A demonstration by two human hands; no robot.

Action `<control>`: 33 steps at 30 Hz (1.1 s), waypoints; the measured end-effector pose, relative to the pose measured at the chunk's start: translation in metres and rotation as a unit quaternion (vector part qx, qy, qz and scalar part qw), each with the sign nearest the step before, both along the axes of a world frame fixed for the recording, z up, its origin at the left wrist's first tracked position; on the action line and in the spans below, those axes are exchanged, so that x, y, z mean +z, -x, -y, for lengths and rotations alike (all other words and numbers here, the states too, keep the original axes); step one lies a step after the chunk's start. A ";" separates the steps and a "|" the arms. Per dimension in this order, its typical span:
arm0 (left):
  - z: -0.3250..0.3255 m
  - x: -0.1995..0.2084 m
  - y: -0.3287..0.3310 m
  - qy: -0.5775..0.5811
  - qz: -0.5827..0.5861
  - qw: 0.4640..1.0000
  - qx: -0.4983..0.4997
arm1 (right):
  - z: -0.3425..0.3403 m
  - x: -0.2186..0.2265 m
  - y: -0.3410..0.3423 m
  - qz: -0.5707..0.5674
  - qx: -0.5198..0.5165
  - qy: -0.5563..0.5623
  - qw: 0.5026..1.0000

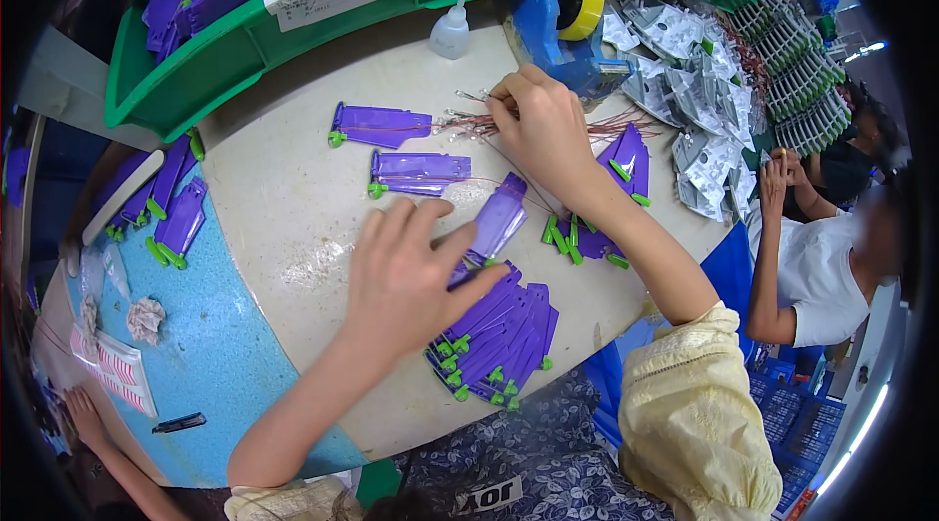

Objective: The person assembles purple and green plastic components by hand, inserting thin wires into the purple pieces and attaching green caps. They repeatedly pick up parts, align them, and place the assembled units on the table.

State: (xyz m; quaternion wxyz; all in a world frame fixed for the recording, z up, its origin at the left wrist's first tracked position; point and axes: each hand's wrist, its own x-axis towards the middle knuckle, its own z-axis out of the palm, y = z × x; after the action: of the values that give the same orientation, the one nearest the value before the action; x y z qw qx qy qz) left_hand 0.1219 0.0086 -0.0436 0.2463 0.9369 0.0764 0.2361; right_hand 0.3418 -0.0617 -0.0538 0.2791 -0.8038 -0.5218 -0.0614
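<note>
My left hand (396, 271) hovers over the middle of the table, slightly blurred, its fingers spread. Beside its thumb and forefinger is a purple plastic part (501, 218); I cannot tell whether they touch it. My right hand (540, 125) is pinched at a bundle of thin red wires (616, 127) with small pale ends, seemingly on a wire. Left of the bundle lie two purple parts with green ends, an upper one (386, 127) and a lower one (421, 172) with a thin wire along it. A fanned pile of purple parts (499, 340) lies near me.
A green bin (235, 56) of purple parts stands at the back, near a squeeze bottle (450, 32) and a blue tape dispenser (567, 56). Silvery parts (699, 100) are heaped at right. Another person's hands (778, 179) are beyond them. Crumpled paper (146, 319) lies left.
</note>
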 end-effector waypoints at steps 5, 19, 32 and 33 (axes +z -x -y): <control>-0.013 -0.002 0.016 -0.032 -0.076 0.995 0.061 | 0.008 0.021 0.005 0.034 0.032 -0.018 0.999; -0.030 -0.013 0.035 0.184 -0.046 0.982 0.017 | 0.001 0.014 0.011 -0.044 0.000 -0.018 0.999; -0.006 -0.008 0.012 0.097 -0.024 0.988 0.119 | 0.009 0.058 0.058 -0.177 0.132 0.049 0.974; -0.006 -0.009 0.009 0.112 0.002 0.989 0.099 | 0.013 0.047 0.065 -0.122 0.160 0.064 0.977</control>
State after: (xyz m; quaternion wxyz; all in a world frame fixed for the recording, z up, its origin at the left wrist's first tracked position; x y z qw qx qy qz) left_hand 0.1128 0.0144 -0.0522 0.3251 0.8909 0.1939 0.2510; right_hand 0.2770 -0.0745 -0.0067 0.2951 -0.7276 -0.6083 0.1162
